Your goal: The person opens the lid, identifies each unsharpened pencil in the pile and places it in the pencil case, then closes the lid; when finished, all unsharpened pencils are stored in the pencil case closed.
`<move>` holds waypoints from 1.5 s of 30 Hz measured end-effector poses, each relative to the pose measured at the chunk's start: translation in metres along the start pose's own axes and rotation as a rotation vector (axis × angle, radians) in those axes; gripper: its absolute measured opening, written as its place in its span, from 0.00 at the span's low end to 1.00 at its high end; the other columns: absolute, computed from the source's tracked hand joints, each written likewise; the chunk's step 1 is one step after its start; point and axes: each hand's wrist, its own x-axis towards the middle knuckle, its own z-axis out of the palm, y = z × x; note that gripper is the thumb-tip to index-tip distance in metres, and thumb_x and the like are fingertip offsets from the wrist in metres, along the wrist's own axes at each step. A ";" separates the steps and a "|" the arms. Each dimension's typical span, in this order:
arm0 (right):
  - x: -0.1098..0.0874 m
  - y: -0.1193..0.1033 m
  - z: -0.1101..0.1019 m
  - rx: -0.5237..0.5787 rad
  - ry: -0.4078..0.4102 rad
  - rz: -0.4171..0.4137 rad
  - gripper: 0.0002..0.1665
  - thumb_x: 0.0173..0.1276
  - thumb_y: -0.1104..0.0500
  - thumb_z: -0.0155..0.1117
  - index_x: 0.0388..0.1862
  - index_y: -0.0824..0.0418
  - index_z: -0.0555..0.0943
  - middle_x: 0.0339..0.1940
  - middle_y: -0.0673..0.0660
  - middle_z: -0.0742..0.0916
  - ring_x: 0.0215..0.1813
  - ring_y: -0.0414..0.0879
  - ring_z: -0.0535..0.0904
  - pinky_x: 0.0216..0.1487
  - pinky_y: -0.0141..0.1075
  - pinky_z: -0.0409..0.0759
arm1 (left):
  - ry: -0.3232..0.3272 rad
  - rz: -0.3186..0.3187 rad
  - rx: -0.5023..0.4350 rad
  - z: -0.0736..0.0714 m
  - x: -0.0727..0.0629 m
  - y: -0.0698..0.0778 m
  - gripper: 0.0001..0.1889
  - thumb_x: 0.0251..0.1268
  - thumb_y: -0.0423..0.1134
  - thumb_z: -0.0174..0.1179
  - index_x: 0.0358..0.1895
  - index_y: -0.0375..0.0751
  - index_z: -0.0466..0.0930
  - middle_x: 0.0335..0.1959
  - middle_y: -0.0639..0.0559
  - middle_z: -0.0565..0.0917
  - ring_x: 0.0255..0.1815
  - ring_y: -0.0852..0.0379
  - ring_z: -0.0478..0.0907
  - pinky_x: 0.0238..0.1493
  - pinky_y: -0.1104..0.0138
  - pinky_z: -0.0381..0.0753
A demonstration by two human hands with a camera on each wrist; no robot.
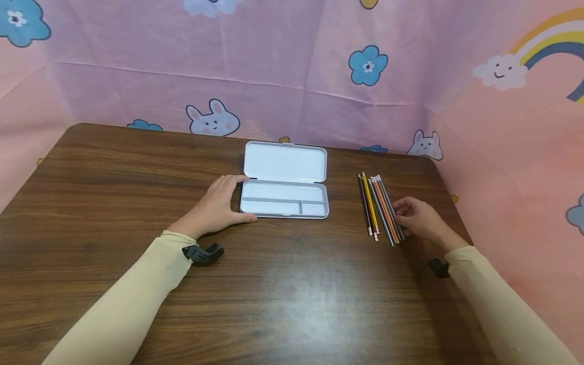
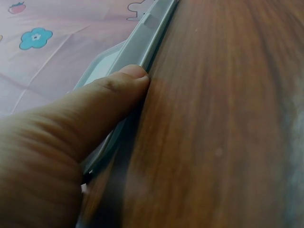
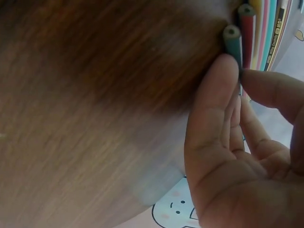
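A white pencil case (image 1: 283, 191) lies on the table with its lid (image 1: 285, 162) folded back, showing one long compartment and two smaller ones in front. My left hand (image 1: 218, 205) grips the case's left end, the thumb (image 2: 114, 90) against its front edge. To the right of the case lies a row of several pencils (image 1: 388, 213), with a few more, including a yellow pencil (image 1: 370, 200), close on their left. My right hand (image 1: 420, 218) pinches the outermost pencil, a green pencil (image 3: 232, 42), between thumb and finger; its far part is hidden.
The brown wood-grain table (image 1: 292, 284) has its right edge close beyond my right hand. A printed fabric backdrop (image 1: 274, 61) stands along the back and right sides. Each wrist carries a black camera mount (image 1: 203, 254).
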 end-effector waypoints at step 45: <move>0.003 0.006 -0.007 -0.271 0.114 -0.004 0.17 0.73 0.59 0.63 0.54 0.70 0.82 0.46 0.68 0.87 0.47 0.60 0.82 0.43 0.49 0.80 | 0.001 -0.004 -0.001 -0.001 -0.001 0.001 0.55 0.55 0.63 0.76 0.79 0.41 0.58 0.76 0.42 0.65 0.79 0.42 0.57 0.80 0.44 0.50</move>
